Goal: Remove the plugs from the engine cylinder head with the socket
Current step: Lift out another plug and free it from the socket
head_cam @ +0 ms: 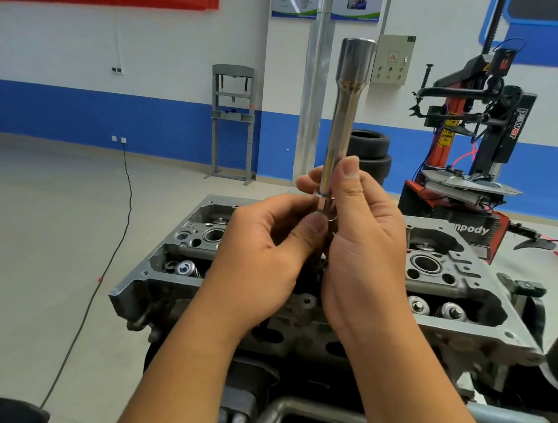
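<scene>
Above the cylinder head [299,309], both hands are gripping the socket [343,115] at its lower end: left hand [263,254] pinching at 7 o'clock, right hand [365,249] wrapping at 5 o'clock. Its shaft is rising upright, unobstructed; tyre changer [471,154] standing beyond at 2 o'clock.

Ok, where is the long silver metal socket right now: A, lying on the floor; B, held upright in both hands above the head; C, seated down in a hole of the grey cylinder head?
B: both the left hand and right hand grip the long silver metal socket upright above the grey cylinder head.
</scene>
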`<state>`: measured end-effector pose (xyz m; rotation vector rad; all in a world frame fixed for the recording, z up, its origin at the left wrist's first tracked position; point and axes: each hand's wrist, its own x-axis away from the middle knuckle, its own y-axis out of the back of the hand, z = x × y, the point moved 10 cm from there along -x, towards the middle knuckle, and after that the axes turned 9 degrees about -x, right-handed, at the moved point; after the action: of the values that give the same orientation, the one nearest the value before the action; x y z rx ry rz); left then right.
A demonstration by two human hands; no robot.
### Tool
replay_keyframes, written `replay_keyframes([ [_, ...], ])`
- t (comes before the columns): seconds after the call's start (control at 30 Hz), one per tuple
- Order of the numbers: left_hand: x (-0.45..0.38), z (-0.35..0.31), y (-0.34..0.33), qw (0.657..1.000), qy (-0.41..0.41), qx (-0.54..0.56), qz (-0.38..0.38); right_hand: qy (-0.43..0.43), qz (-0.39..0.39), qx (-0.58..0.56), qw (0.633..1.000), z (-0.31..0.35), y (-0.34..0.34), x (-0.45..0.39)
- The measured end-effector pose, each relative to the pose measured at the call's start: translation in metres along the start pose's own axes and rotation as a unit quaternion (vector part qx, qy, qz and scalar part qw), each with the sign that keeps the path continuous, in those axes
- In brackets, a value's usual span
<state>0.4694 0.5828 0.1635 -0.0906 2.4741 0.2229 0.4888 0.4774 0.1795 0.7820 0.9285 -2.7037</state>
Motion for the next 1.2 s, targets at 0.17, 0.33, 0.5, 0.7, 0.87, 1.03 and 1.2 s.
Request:
replay_keyframes([
  [0.17, 0.000, -0.004, 0.005, 0.999, -0.025, -0.013, -0.022, -0.005, 0.005, -0.002, 1.000, 0.000, -0.002, 0.000],
  [0.33, -0.001, -0.004, 0.002, 0.999, -0.019, 0.036, 0.014, -0.031, 0.015, 0.015, 0.999, -0.006, -0.003, -0.002],
  [0.5, 0.000, -0.003, 0.007, 0.999, -0.020, 0.034, -0.034, -0.047, 0.012, -0.039, 0.998, -0.007, -0.002, -0.002],
  [0.7, -0.001, -0.005, -0.003, 0.998, -0.020, 0.043, 0.047, -0.023, 0.018, 0.008, 1.000, -0.003, -0.002, -0.001],
  [0.87, -0.001, 0.000, 0.009, 1.000, -0.010, 0.020, -0.007, -0.037, 0.025, -0.008, 0.999, -0.005, -0.003, 0.000],
  [1.03, -0.002, 0.003, 0.011, 0.999, -0.005, -0.032, -0.010, -0.003, 0.032, 0.032, 0.999, 0.000, -0.004, 0.002],
  [1.2, -0.002, 0.000, 0.005, 0.999, -0.008, 0.002, 0.038, -0.011, 0.016, 0.031, 0.999, -0.002, -0.001, -0.001],
])
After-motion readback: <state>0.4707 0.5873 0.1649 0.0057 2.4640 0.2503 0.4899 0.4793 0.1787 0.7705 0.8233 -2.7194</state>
